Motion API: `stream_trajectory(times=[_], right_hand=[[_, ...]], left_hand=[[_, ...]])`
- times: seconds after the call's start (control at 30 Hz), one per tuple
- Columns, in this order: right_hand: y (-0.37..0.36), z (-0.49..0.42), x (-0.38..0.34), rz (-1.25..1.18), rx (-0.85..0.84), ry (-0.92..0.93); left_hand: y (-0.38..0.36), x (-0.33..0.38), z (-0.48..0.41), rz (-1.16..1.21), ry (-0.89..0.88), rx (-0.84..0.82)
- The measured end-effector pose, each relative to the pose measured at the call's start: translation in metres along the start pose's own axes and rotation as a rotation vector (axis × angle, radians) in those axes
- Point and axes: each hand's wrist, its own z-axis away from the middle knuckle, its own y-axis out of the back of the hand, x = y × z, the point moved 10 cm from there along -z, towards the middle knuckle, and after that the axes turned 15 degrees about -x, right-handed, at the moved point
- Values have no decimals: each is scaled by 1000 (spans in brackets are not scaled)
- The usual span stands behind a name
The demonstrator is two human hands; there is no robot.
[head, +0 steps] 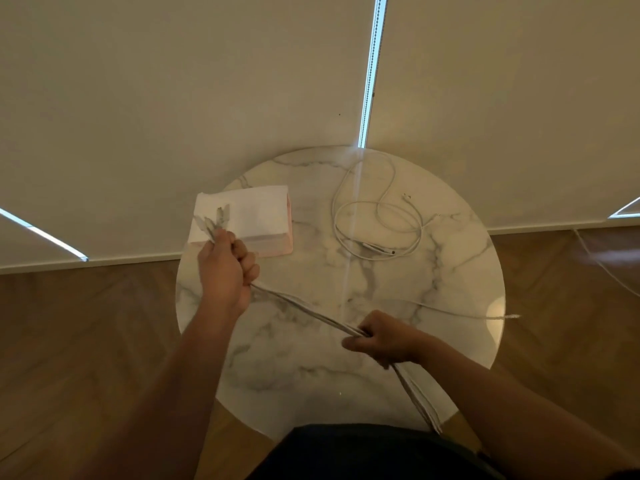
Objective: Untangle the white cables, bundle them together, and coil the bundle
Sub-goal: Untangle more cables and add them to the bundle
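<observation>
One round marble-patterned desk (pixel 398 282) fills the middle of the view, standing on a wood floor (pixel 86 341) before pale roller blinds (pixel 173 98). On the far left part of the desk sits a white box (pixel 256 216) with a pink side and base; nothing can be seen inside it, since its top is closed. A loose white cable (pixel 377 216) lies in open loops on the far right part of the desk, well apart from both hands, with its plug ends resting near the loop's lower edge. Another thin white strand (pixel 460 313) runs across the desk's right side and past its rim.

The bundle of white cables (pixel 308 311) stretches taut in a straight diagonal line between the two hands, above the desk's near half. The left hand (pixel 225 271) is closed into a fist around the bundle's upper end, and several connector tips (pixel 214 220) stick out beyond the fist, in front of the white box. The right hand (pixel 384 341) is curled tightly around the bundle lower down, thumb pointing left. Below that hand the cables fan slightly and run down to the near rim of the desk, ending by the person's dark clothing (pixel 363 452).
</observation>
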Motion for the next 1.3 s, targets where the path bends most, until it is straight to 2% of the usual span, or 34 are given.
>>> stream_trajectory(times=[0.13,0.23,0.3,0.37,0.43,0.5,0.63,0.7,0.73,0.87,0.93,1.07,1.1,1.23,1.3], right_hand=[[-6,24,69,-62,31,-159],[-7,34,88,-106,32,-200],[-5,37,78,-224,20,-145],[0,42,59,-519,-9,-34],[15,47,35,-634,7,56],[32,47,10,-471,76,50],[39,30,-57,-23,126,36],[40,25,-82,104,144,46],[42,26,-91,148,168,52],[56,27,-102,304,229,0],[59,27,-97,263,247,-13],[54,28,-76,-246,235,127],[53,29,-67,-277,238,136],[49,38,-2,-12,255,-17],[48,43,30,-33,263,-66]], left_hand=[[68,23,-18,-51,-32,185],[110,37,-21,-167,-37,337],[124,47,-23,-373,-37,386],[124,56,-29,-747,-1,356],[102,57,-37,-1158,48,205],[56,35,-33,-1335,81,-38],[-41,-39,4,-1169,113,-477],[-75,-64,21,-1146,95,-588],[-85,-72,27,-1131,99,-593],[-91,-88,34,-978,149,-454],[-91,-80,33,-1006,99,-378],[-106,-40,24,-1146,-116,-358],[-104,-28,18,-1178,-162,-343],[-42,26,-22,-1221,-184,-113],[5,54,-40,-1260,-157,55]])
